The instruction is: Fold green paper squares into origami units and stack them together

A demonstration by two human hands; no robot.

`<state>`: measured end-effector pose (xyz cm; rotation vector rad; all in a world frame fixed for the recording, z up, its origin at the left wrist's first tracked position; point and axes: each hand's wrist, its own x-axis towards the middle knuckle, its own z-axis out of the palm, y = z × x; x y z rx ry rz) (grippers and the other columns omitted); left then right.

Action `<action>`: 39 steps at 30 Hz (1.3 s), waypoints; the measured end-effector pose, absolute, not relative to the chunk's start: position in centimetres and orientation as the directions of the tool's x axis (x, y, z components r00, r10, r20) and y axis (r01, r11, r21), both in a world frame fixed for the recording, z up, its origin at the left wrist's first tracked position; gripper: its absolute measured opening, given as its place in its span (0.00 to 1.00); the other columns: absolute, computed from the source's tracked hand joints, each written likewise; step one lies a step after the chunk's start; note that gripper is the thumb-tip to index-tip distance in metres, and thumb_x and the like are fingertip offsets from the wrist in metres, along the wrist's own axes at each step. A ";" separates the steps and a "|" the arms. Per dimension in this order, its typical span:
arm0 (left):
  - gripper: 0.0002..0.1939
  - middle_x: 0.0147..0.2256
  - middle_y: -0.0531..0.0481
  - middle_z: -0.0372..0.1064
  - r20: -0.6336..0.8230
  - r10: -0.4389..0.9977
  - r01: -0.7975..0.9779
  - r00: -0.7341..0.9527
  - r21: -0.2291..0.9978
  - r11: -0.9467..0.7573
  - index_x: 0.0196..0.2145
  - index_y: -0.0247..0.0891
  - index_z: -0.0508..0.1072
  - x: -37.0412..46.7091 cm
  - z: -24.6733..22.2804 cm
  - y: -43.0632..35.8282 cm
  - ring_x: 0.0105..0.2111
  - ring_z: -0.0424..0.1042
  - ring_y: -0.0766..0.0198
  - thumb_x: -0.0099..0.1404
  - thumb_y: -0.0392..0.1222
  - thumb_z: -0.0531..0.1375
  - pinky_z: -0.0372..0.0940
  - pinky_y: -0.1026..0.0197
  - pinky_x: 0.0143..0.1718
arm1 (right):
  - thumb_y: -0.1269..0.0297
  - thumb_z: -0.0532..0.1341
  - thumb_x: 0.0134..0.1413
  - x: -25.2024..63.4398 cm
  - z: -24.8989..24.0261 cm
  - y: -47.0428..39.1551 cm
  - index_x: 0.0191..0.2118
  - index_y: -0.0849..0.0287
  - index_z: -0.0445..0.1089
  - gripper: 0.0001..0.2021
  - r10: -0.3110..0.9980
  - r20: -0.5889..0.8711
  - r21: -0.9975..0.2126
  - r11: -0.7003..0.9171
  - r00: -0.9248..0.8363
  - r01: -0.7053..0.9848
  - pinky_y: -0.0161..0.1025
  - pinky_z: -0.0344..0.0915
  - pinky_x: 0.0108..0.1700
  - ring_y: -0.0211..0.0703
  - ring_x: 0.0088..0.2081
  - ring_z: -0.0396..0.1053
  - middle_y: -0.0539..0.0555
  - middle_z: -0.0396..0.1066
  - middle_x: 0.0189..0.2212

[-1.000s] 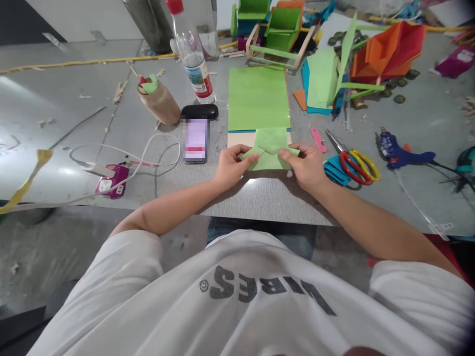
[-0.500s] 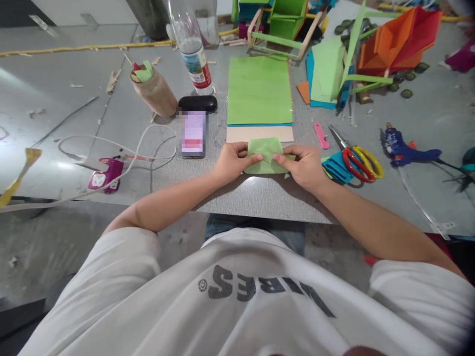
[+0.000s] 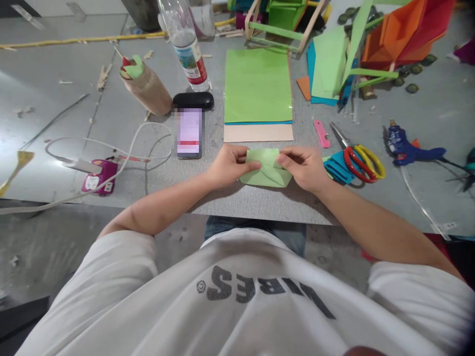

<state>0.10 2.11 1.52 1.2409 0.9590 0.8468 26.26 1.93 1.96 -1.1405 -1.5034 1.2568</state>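
Between my two hands is a folded piece of light green paper (image 3: 266, 173), creased across its middle, near the table's front edge. My left hand (image 3: 230, 165) pinches its left side, thumb on top and fingers behind. On the other side, my right hand (image 3: 305, 167) grips the upper right edge between thumb and fingers. Just beyond the hands lies a stack of coloured sheets (image 3: 259, 86), green on top, with blue and beige edges showing below. Blue paper strips (image 3: 338, 167) and scissors with red and yellow handles (image 3: 361, 163) rest right of my right hand.
A phone (image 3: 189, 132), a black case (image 3: 193, 101), a plastic bottle (image 3: 191, 62) and a brown paper roll (image 3: 146, 89) stand or lie left. To the right are a pink cutter (image 3: 321, 134), a blue glue gun (image 3: 404, 145) and an orange paper structure (image 3: 393, 44). A cabled purple adapter (image 3: 99, 176) sits far left.
The green paper has tilted and come slightly nearer to me, showing a wider lower part with a crease. Both hands still hold its sides. The camera view has shifted a little.
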 end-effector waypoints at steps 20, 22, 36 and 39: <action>0.32 0.35 0.55 0.86 -0.072 0.978 -0.095 0.196 0.991 0.092 0.56 0.46 0.72 0.1 1.1 0.9 0.28 0.85 0.61 0.65 0.51 0.84 0.74 0.63 0.28 | 0.46 0.90 0.55 26.8 -1.1 1.9 0.54 0.44 0.76 0.30 0.971 0.120 -0.991 0.130 -0.209 0.035 0.39 0.76 0.32 0.42 0.32 0.79 0.45 0.81 0.36; 0.32 0.36 0.56 0.86 -0.036 0.983 -0.130 0.181 0.990 0.060 0.56 0.48 0.68 0.2 0.6 0.8 0.28 0.86 0.62 0.68 0.51 0.84 0.75 0.63 0.28 | 0.49 0.89 0.58 26.8 -0.9 1.6 0.52 0.44 0.76 0.27 0.968 0.138 -0.986 0.156 -0.212 0.068 0.40 0.77 0.32 0.44 0.33 0.80 0.46 0.80 0.35; 0.33 0.42 0.54 0.87 0.201 0.965 -0.154 0.170 0.972 -0.175 0.60 0.50 0.68 0.2 -1.6 0.7 0.37 0.91 0.61 0.75 0.60 0.82 0.77 0.63 0.35 | 0.59 0.83 0.63 26.4 0.1 0.8 0.44 0.45 0.87 0.08 0.939 0.304 -0.942 0.322 -0.163 0.097 0.48 0.87 0.44 0.48 0.39 0.85 0.50 0.88 0.40; 0.30 0.45 0.53 0.86 0.262 0.953 -0.138 0.152 0.960 -0.242 0.57 0.48 0.72 0.2 -1.7 0.8 0.39 0.90 0.62 0.73 0.59 0.83 0.78 0.63 0.37 | 0.60 0.83 0.60 26.5 0.3 0.9 0.44 0.45 0.88 0.09 0.939 0.248 -0.956 0.277 -0.239 0.093 0.46 0.86 0.43 0.47 0.40 0.85 0.48 0.89 0.40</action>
